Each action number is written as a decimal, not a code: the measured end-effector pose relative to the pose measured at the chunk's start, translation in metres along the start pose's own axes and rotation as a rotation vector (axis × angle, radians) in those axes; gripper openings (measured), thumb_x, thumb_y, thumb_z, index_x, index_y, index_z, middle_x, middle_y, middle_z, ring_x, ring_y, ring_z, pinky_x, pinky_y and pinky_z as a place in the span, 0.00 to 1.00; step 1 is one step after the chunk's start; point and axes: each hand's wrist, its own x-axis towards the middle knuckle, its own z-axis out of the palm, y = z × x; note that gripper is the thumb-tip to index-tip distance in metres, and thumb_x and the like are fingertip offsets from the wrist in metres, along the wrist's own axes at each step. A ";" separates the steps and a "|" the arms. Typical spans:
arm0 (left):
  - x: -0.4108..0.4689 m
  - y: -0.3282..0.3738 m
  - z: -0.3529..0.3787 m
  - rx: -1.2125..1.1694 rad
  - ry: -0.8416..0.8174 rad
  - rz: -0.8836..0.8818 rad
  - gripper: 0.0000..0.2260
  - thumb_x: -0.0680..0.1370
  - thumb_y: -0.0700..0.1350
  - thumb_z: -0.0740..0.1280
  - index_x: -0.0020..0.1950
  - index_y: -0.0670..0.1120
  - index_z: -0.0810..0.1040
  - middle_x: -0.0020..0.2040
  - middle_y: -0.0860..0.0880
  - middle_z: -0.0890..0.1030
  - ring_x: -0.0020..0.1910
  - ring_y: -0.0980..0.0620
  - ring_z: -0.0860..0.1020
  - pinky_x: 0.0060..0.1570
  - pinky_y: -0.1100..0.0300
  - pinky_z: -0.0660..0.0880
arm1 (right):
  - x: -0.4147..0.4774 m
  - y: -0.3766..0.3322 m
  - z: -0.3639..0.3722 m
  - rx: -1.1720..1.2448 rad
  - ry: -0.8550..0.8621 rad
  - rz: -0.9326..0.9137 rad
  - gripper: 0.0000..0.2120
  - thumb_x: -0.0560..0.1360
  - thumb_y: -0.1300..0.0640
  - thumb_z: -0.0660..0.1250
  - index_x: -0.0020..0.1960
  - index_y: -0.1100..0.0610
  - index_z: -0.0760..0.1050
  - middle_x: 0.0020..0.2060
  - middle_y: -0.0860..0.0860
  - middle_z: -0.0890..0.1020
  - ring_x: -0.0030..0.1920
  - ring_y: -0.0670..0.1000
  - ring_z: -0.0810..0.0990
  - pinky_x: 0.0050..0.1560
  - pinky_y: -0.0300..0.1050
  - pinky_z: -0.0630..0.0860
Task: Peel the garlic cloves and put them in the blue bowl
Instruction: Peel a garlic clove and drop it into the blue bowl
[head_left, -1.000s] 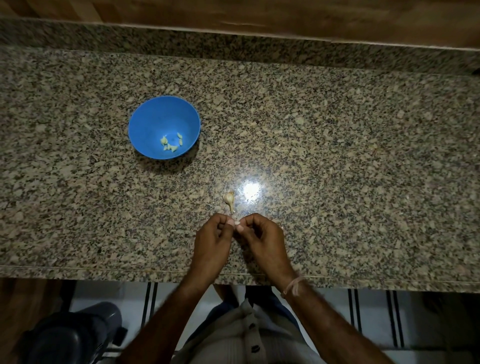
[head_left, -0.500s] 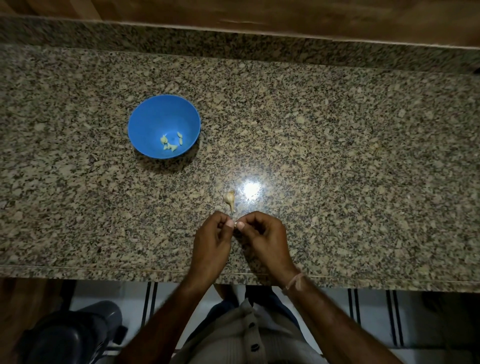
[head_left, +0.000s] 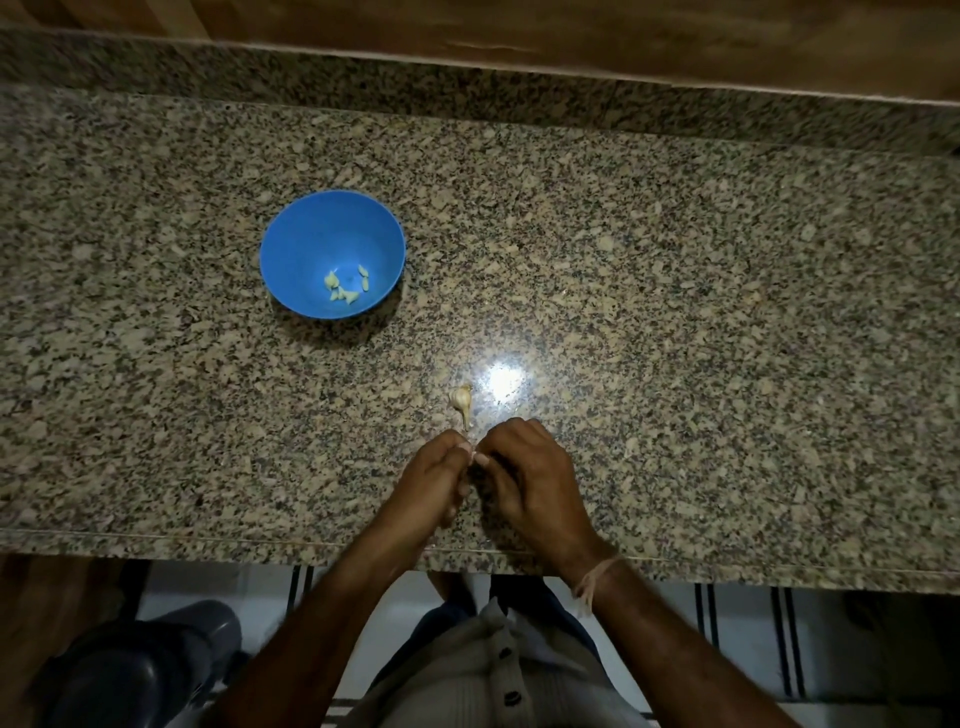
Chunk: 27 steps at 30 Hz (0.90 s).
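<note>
Head view, looking down on a speckled granite counter (head_left: 675, 312). Item one: blue bowl (head_left: 311, 239), round, upright, standing left of centre on the counter and well apart from both hands. Contents: several small pale-yellow peeled cloves (head_left: 345, 287), loosely clustered on the near right part of the bowl's floor; the rest of the interior shows bare blue. Item two: garlic piece (head_left: 461, 401), pale, with a thin stalk pointing toward the person, lying on the counter just left of a bright glare spot (head_left: 504, 376) and just beyond the fingertips. Item three: garlic clove (head_left: 472, 455), only a small whitish sliver visible, held above the counter's near part between the two hands. Left hand (head_left: 434, 480): fingers curled, tips pinching the clove from the left. Right hand (head_left: 524, 470): fingers curled, tips pinching the same clove from the right; the hands meet at the fingertips. Whether the clove's skin is on or off cannot be told. Pale thread (head_left: 592, 577) tied round the right wrist. Below the counter edge: ribbed light shirt with dark buttons (head_left: 498, 675), a dark rounded bin (head_left: 140, 665) at lower left, and pale floor with dark stripes (head_left: 779, 639).
</note>
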 end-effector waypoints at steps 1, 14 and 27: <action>-0.001 0.003 0.000 -0.025 -0.010 -0.053 0.14 0.87 0.43 0.56 0.42 0.50 0.72 0.34 0.47 0.70 0.28 0.54 0.66 0.30 0.57 0.59 | 0.000 0.000 -0.001 -0.024 -0.017 -0.022 0.07 0.81 0.64 0.70 0.45 0.56 0.78 0.40 0.47 0.76 0.43 0.50 0.73 0.44 0.43 0.69; -0.013 0.000 -0.006 0.351 0.305 0.464 0.05 0.82 0.43 0.71 0.49 0.52 0.83 0.43 0.57 0.84 0.44 0.56 0.82 0.40 0.58 0.78 | 0.002 -0.008 0.005 0.793 -0.046 0.683 0.20 0.74 0.46 0.75 0.46 0.65 0.83 0.44 0.69 0.83 0.44 0.64 0.84 0.58 0.70 0.80; -0.012 -0.002 0.001 0.196 0.347 0.248 0.04 0.81 0.49 0.72 0.49 0.53 0.87 0.41 0.56 0.86 0.42 0.55 0.84 0.46 0.46 0.83 | -0.002 -0.015 0.007 0.855 0.097 0.636 0.03 0.79 0.66 0.72 0.50 0.61 0.85 0.47 0.63 0.86 0.52 0.69 0.85 0.57 0.62 0.84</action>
